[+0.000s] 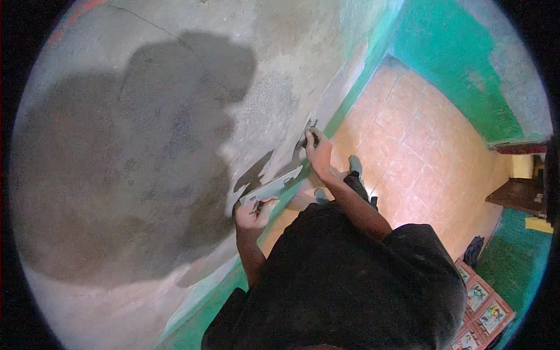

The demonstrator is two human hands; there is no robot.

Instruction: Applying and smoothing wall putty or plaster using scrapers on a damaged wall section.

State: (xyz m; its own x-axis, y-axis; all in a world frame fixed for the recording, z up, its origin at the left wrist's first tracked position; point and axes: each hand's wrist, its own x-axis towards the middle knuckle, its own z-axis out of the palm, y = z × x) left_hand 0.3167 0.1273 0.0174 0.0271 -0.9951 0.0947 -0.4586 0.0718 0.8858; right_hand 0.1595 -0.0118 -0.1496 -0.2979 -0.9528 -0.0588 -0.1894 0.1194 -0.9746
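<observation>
My left hand is closed around the handle of a trowel with a long flat grey blade; a spot of red shows by the fingers. The blade lies close alongside the wall, but whether it touches cannot be made out. Farther along, my right hand grips a small scraper with a dark handle, its end at the wall. The wall is patchy grey and white, with a green band along its lower part.
Large shadows of me fall on the wall. Tan floor tiles spread to the right, with my feet on them near the wall. A green and grey wall stands beyond. At the right are a brown shelf and a patterned reddish-brown piece.
</observation>
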